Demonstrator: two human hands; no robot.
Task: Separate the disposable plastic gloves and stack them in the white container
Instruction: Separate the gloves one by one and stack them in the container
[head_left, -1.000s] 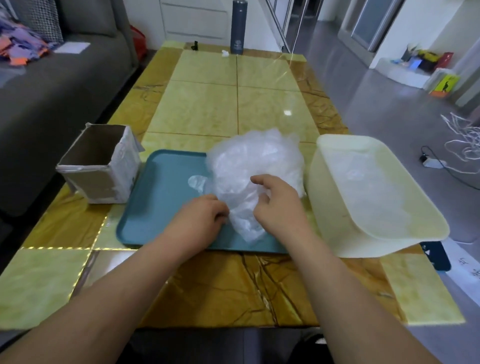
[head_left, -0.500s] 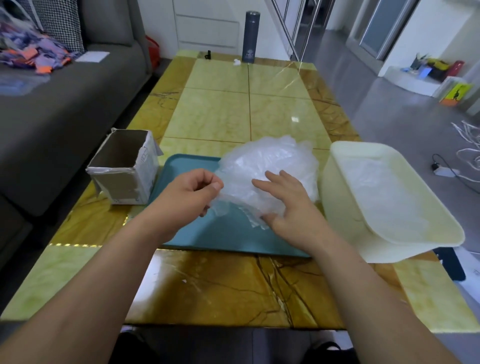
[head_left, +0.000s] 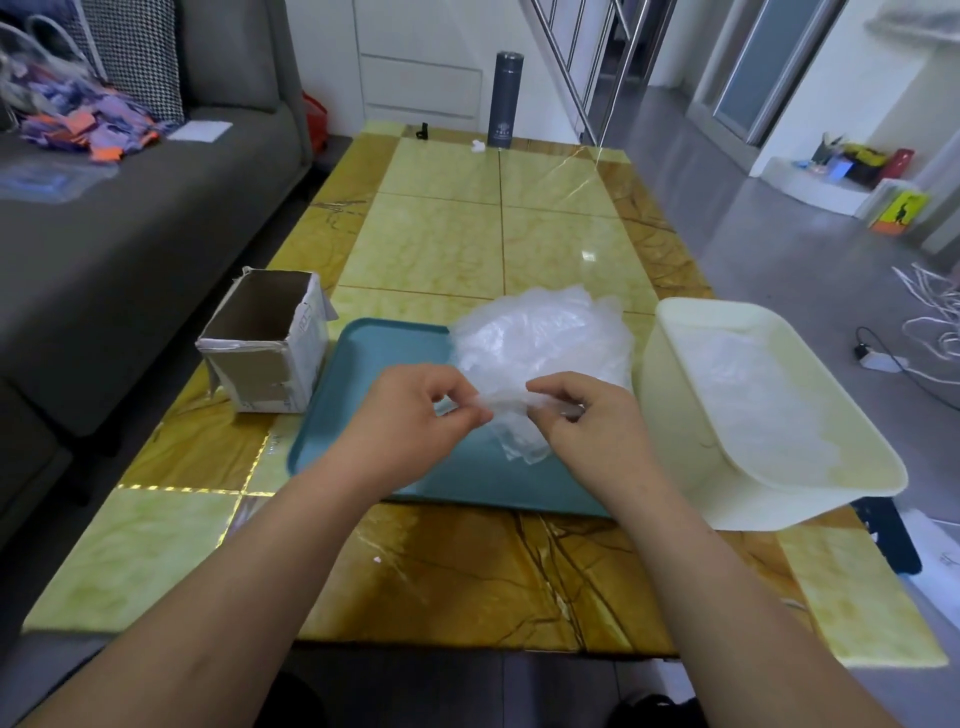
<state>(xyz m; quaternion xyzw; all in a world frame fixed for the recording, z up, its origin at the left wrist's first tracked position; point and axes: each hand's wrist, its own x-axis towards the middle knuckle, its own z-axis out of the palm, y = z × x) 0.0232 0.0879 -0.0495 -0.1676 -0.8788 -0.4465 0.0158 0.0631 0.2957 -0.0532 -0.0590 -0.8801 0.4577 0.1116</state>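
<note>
A loose pile of clear plastic gloves (head_left: 540, 338) lies on the right part of a teal tray (head_left: 384, 364). Just above the tray's front, my left hand (head_left: 410, 415) and my right hand (head_left: 587, 421) each pinch an end of one thin clear glove (head_left: 511, 415), whose lower part hangs down toward the tray. To the right stands the white container (head_left: 675, 426), tilted, with clear gloves (head_left: 758, 405) lying flat inside it.
An open cardboard box (head_left: 265, 343) sits left of the tray on the yellow marble table (head_left: 467, 244). A dark flask (head_left: 505, 98) stands at the table's far end. A grey sofa (head_left: 104, 234) runs along the left; cables lie on the floor at right.
My hands have lifted off the pile and come together toward me, both now pinching one glove pulled free of the heap. The camera view has tilted up slightly.
</note>
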